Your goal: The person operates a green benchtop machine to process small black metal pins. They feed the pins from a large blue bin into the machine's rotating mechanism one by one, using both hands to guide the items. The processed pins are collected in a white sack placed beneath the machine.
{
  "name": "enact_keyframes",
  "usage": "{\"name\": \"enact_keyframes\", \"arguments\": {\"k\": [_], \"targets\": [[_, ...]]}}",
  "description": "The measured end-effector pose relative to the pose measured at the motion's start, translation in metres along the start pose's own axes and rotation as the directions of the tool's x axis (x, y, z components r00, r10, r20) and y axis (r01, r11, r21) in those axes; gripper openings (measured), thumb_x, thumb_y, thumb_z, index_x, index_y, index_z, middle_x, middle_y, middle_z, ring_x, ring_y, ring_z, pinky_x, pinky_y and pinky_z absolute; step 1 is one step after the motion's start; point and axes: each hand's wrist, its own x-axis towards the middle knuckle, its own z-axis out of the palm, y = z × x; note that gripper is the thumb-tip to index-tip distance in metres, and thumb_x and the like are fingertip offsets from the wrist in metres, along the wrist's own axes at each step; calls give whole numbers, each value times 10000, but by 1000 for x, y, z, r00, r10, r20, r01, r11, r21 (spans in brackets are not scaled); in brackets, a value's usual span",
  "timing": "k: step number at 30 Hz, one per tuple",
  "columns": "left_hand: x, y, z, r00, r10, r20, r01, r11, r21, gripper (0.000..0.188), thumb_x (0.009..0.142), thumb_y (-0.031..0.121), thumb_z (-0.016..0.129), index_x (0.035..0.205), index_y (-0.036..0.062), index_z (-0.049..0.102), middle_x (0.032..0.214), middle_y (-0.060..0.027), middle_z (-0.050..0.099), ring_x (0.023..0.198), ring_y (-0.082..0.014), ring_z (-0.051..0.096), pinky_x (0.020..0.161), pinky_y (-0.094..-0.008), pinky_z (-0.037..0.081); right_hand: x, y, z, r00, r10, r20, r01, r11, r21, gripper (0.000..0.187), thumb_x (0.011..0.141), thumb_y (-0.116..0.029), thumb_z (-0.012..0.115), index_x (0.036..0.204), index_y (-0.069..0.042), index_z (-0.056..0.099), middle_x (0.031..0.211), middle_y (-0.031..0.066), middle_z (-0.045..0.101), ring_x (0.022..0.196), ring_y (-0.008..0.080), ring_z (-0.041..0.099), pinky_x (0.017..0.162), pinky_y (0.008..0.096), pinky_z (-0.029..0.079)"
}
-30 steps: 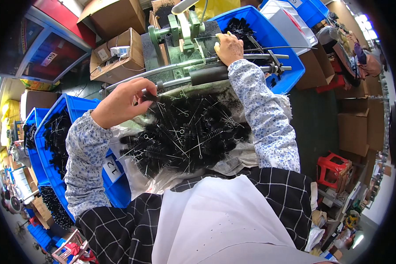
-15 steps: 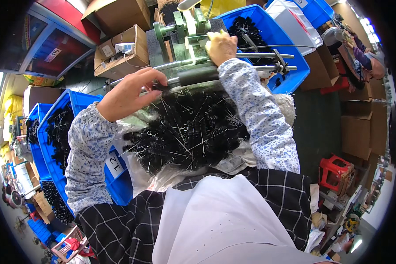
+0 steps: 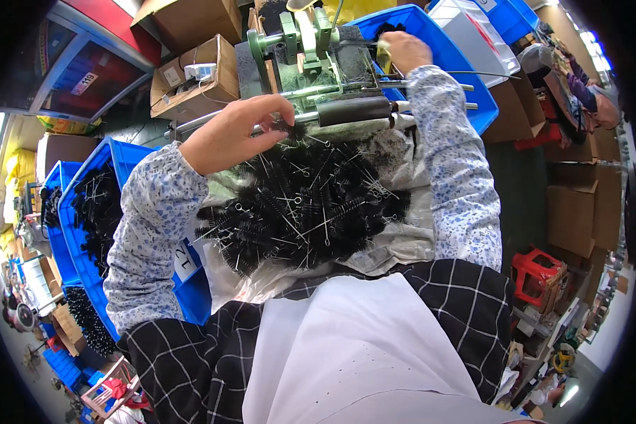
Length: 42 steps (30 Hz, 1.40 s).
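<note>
Head view, looking down over the person's white apron (image 3: 346,353) and black checked garment (image 3: 191,360). Just beyond the apron, a heap of black bristle brushes with twisted wire stems (image 3: 304,205) lies on a pale plastic sheet (image 3: 403,247) spread over the lap and the surface edge. At the person's left, a blue bin (image 3: 85,261) holds more of the same brushes. The left hand (image 3: 237,134), in a floral sleeve, hovers at the far edge of the heap, fingers curled together and pinching at the tip of one brush; whether it fully grips the brush cannot be told. Beyond the heap, a dark cylindrical part (image 3: 353,111) sits on horizontal metal rods of a green bench machine (image 3: 297,35). The right hand (image 3: 403,51) reaches furthest, beside the machine and over a second blue bin (image 3: 438,49); its fingers are closed around a small pale object, too small to identify. Cardboard boxes (image 3: 198,74) stand behind the machine on the left; further boxes (image 3: 579,205) and a red stool (image 3: 533,272) lie at the right.
</note>
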Motion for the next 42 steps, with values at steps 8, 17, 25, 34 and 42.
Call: {"name": "enact_keyframes", "arguments": {"k": [8, 17, 25, 34, 42], "targets": [[28, -4, 29, 964, -61, -260, 30, 992, -121, 230, 800, -11, 606, 1011, 21, 519, 950, -39, 581, 876, -125, 583, 834, -275, 474, -81, -66, -26, 943, -329, 40, 200, 660, 724, 282, 890, -177, 511, 1140, -53, 551, 986, 117, 616, 887, 210, 589, 794, 323, 467], [-10, -25, 26, 996, -81, 37, 80, 996, 41, 369, 757, 138, 677, 1088, 68, 530, 1170, -116, 501, 978, -250, 558, 872, -347, 450, -50, -69, 13, 954, -86, -288, 135, 978, 156, 203, 840, -151, 539, 1013, -141, 645, 857, 96, 653, 808, 233, 639, 689, 359, 515], [-23, -24, 28, 810, -250, 530, 102, 951, 293, 328, 771, 166, 652, 1076, 96, 552, 1069, -93, 546, 1043, -273, 499, 932, -382, 369, -25, -68, 38, 959, -105, -264, 125, 990, 62, 211, 819, -150, 530, 985, -173, 659, 842, 81, 645, 811, 254, 624, 725, 377, 491], [-33, -25, 22, 813, -222, 538, 185, 975, 122, 301, 750, 90, 636, 1038, 56, 558, 991, -80, 558, 907, -231, 543, 796, -331, 438, -24, -69, 39, 959, -108, -263, 139, 985, 103, 230, 810, -153, 535, 995, -173, 669, 855, 92, 655, 810, 254, 629, 751, 375, 488], [-29, 8, -8, 842, -219, 494, 260, 965, -16, 273, 740, 102, 628, 1002, 39, 584, 835, -86, 588, 715, -174, 542, 666, -297, 469, -24, -73, 37, 964, -79, -252, 101, 992, 76, 215, 816, -165, 541, 982, -165, 677, 852, 88, 661, 819, 247, 630, 766, 373, 482]]}}
